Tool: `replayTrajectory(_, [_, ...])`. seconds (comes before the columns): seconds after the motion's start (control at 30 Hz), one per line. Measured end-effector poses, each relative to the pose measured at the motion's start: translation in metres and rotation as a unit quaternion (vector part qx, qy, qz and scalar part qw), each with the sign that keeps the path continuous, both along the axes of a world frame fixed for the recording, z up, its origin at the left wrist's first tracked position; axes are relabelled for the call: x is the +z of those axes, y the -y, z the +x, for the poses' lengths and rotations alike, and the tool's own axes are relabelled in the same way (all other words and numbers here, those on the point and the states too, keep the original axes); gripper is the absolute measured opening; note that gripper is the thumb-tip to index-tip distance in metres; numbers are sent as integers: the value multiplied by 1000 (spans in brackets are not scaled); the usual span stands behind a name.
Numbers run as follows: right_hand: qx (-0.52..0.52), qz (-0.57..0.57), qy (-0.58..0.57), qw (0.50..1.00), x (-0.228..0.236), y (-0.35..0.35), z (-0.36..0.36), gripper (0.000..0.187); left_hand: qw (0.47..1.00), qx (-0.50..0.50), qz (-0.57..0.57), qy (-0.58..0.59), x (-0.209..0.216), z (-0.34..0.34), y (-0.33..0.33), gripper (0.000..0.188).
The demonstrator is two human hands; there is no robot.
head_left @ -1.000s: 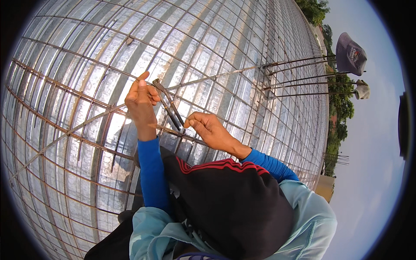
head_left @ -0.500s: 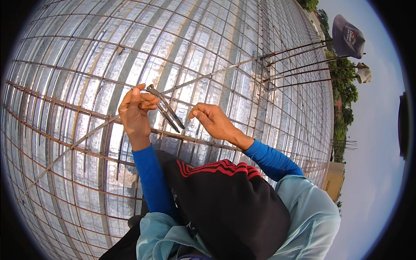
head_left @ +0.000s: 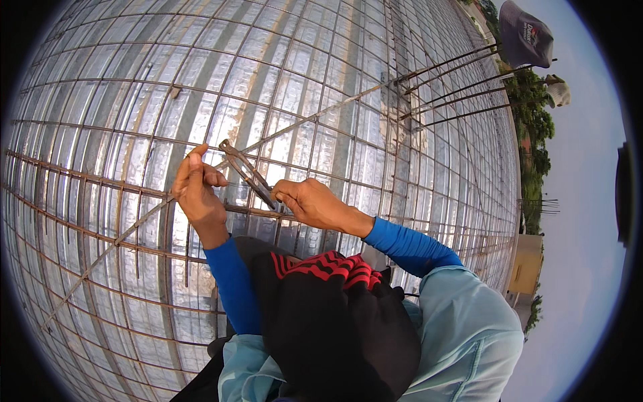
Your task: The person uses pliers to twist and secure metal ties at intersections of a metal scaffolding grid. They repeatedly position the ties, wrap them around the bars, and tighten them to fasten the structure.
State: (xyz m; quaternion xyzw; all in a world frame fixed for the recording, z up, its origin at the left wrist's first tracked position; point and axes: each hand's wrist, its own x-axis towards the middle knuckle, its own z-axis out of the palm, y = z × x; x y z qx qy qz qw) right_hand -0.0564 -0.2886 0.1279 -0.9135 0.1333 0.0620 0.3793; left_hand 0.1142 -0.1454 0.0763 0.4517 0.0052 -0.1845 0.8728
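A pair of pincers slants over the steel bar mesh, its jaws at the upper left and its handles towards my right hand. My right hand is closed at the handle ends, thumb and fingers together around one of them. Just left of the pincers, my left hand is raised with its fingers curled and its fingertips close to a mesh bar. What lies between those fingertips is too small to make out. Beneath both hands runs a thicker rusty bar.
Ribbed shiny metal sheeting lies under the mesh. A long diagonal bar crosses it. At the right, upright rods stick out, with a dark cap and a pale cap hung on their ends. Trees and a building stand beyond the edge.
My right hand has moved left and closed on the pincers' handle end. The pincers' handles look wider apart. My left hand has shifted slightly down and left in view.
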Motion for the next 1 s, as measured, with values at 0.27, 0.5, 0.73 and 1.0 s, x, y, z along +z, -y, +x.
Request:
replayTrajectory(0.27, [-91, 4, 36, 995, -16, 35, -5, 30, 971, -220, 44, 82, 11, 2, -2, 33])
replayTrajectory(0.5, [-205, 312, -33, 927, -1, 62, 4, 36, 956, -233, -177, -35, 7, -2, 7, 37])
replayTrajectory(0.73, [-245, 377, -40, 892, 2, 92, 0, 30, 936, -340, -53, 73, -6, 1, 13, 42])
replayTrajectory(1.0, [-281, 410, -88, 863, -7, 100, 3, 25, 975, -199, -104, 9, 3, -24, 28, 24])
